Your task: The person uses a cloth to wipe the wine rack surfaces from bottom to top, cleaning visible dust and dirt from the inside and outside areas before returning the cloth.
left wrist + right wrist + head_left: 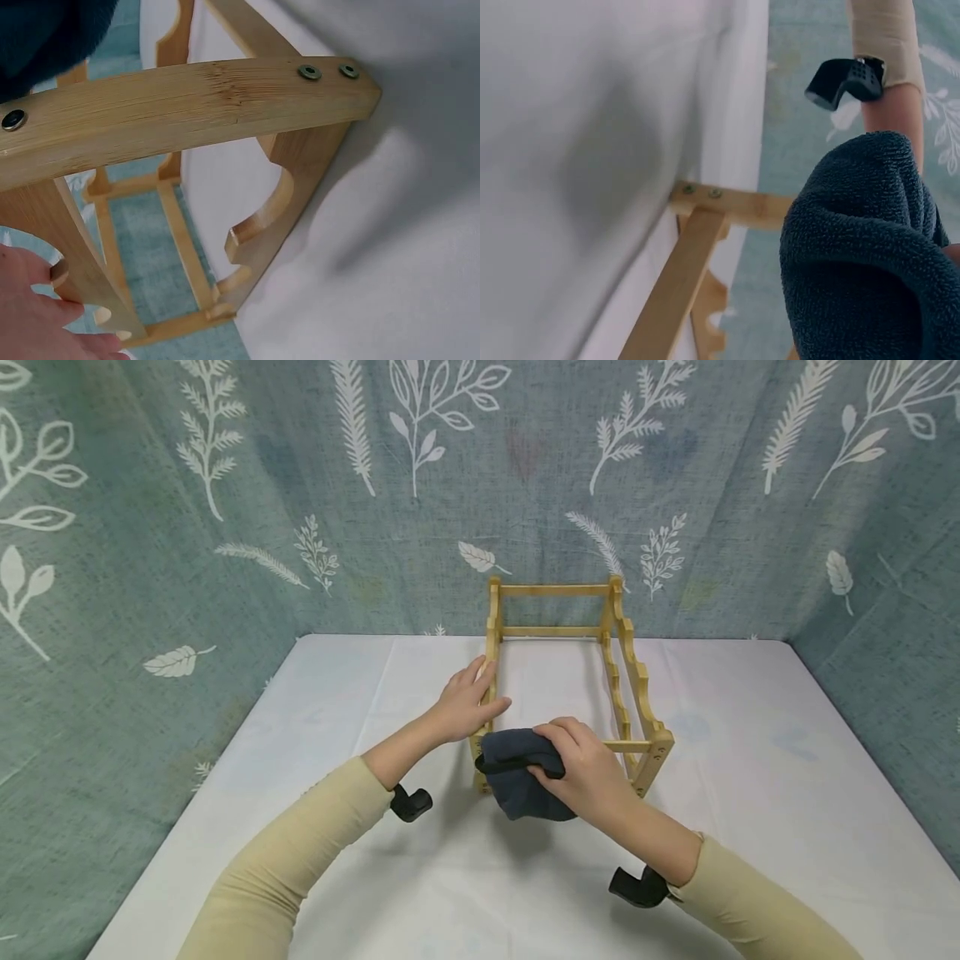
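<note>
A light wooden rack (555, 631) with scalloped side rails stands on the white table. My left hand (461, 706) holds its left side rail, the thumb toward the inside. In the left wrist view, the fingers (30, 315) lie against a notched rail of the frame (187, 97). My right hand (588, 768) grips a folded dark blue towel (525, 789) at the rack's near left corner, partly covering the near crossbar. The towel (855, 195) looks thick and fuzzy in the right wrist view and hides most of the right hand.
The white tabletop (750, 760) extends on both sides of the rack. Grey-green curtains (525, 460) with white leaf prints hang behind and beside the table. Black wrist mounts (411, 804) jut out below both forearms.
</note>
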Demonstrator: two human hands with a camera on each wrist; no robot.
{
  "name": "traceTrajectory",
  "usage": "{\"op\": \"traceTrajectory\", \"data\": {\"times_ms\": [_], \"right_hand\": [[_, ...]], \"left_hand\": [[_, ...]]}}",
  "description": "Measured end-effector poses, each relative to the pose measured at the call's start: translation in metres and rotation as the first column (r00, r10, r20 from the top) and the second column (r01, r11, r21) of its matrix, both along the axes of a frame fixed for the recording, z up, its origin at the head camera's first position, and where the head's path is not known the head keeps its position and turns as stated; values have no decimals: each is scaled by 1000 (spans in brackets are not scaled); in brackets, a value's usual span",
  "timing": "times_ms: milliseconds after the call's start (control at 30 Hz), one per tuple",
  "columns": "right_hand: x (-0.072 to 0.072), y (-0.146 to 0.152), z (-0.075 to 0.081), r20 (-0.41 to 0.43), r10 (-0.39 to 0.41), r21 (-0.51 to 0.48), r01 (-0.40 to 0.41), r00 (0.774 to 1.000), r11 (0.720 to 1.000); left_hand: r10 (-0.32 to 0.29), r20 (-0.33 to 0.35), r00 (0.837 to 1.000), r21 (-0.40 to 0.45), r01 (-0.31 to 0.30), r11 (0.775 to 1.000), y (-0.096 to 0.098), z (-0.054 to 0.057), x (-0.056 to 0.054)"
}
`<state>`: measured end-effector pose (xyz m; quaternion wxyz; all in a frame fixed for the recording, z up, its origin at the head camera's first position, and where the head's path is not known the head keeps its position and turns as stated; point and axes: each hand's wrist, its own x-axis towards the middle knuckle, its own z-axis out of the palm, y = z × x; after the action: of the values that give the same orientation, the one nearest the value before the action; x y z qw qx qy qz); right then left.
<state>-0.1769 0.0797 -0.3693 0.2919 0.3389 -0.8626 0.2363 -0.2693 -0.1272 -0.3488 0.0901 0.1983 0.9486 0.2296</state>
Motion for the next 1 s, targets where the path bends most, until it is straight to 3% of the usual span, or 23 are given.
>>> {"op": "traceTrajectory", "data": {"times_ms": [267,633,767,1000], "right_hand": [[14,46,-2,-27,-134,-1,134,991,991],[38,99,8,17,-372,38,371,928,928],[41,108,8,23,-383,44,381,924,923],[30,102,3,-16,-271,28,271,963,962]], "left_hand": [[3,39,999,8,-4,1000,-1,-2,0],[3,54,999,44,-5,999,-2,-4,-1],[-4,56,998,50,1,999,-1,-4,-1],[-7,55,998,44,4,999,0,-2,-1]]}}
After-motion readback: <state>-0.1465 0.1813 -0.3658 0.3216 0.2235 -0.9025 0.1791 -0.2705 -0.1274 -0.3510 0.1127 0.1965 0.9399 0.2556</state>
